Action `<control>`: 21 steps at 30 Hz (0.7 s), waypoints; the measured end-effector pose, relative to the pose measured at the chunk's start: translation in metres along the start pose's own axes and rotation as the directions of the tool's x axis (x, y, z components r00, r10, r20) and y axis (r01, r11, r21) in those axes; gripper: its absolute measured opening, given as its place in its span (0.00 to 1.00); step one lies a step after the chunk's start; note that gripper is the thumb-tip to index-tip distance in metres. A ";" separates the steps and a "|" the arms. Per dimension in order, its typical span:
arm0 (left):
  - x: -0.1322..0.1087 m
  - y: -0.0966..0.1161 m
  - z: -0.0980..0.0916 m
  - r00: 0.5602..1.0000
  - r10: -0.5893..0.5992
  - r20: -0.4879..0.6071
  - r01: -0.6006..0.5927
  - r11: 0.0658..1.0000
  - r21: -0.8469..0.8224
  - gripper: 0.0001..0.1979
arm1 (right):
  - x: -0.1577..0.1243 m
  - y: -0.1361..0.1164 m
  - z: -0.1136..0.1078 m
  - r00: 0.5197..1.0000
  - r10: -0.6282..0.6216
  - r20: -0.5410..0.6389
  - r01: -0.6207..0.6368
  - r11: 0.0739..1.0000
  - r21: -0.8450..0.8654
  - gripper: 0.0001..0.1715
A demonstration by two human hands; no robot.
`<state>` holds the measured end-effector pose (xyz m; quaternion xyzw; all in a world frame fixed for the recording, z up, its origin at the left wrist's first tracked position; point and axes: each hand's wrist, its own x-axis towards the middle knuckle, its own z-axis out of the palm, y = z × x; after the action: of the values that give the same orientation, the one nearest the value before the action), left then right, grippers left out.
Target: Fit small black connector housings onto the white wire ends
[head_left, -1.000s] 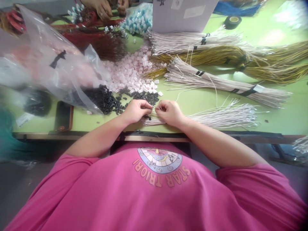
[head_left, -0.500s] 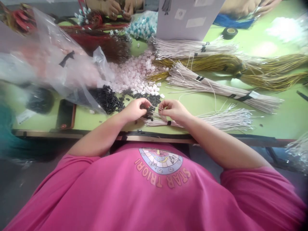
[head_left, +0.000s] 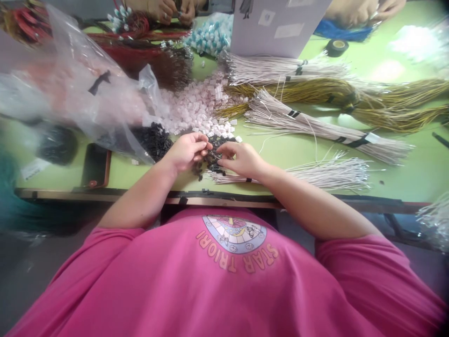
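Note:
My left hand (head_left: 185,152) is over the edge of the pile of small black parts (head_left: 157,142), its thumb and fingers pinched together. Whatever sits between its fingertips is too small to make out. My right hand (head_left: 242,159) faces it from a short way to the right, thumb and forefinger closed around a thin white wire whose end shows faintly between the two hands. Beneath the right hand lies a bundle of white wires (head_left: 326,172), tied with black tape. Small white connector housings (head_left: 201,105) are heaped just beyond both hands.
A clear plastic bag (head_left: 101,100) and a phone (head_left: 96,164) lie on the left. Yellow wires (head_left: 308,91) and another white wire bundle (head_left: 298,114) stretch across the right. Black tape (head_left: 336,47) lies behind. Other people's hands (head_left: 361,11) work across the table beside an upright board (head_left: 277,28).
Both hands have shifted left, over the black parts. My left hand has turned and its fingers have curled in more. The wire loop at my right fingers no longer shows.

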<state>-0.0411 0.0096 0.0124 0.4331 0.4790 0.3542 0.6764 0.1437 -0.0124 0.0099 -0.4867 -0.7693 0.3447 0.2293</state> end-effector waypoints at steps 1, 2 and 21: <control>0.000 0.001 0.001 1.000 -0.012 -0.002 0.012 1.000 0.001 0.05 | 0.000 0.000 0.001 1.000 -0.008 -0.004 0.008 1.000 0.003 0.14; 0.000 0.001 0.001 1.000 -0.017 0.002 0.017 1.000 0.007 0.05 | 0.000 0.000 0.002 1.000 -0.013 -0.008 0.013 1.000 0.013 0.13; -0.002 -0.005 0.011 0.994 -0.058 0.095 0.067 0.994 -0.090 0.12 | -0.005 0.005 0.006 0.981 0.126 -0.148 -0.087 0.966 0.245 0.13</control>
<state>-0.0307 0.0035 0.0101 0.4019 0.4433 0.3344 0.7281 0.1451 -0.0169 0.0019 -0.5228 -0.6739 0.4054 0.3289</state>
